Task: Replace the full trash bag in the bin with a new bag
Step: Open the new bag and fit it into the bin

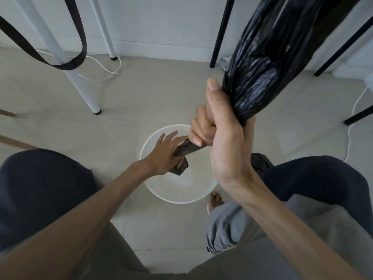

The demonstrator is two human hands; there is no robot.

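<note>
A round white bin [153, 190] stands on the floor below me, with no bag lining it. My right hand [220, 136] is raised close to the camera and clenched around a bunched black trash bag [260, 67], which stretches up and to the right out of view. The bag's lower end [182, 153] comes out under that fist as a twisted tail. My left hand [165, 154] grips this tail over the bin's mouth, fingers partly spread. A second dark bag [260, 162] shows on the floor behind my right wrist, mostly hidden.
White table legs [80, 77] stand at the left, black legs [220, 35] at the back right. White cables [105, 73] lie on the tiled floor. A dark strap [60, 65] hangs at the upper left. My bare foot [215, 200] rests beside the bin.
</note>
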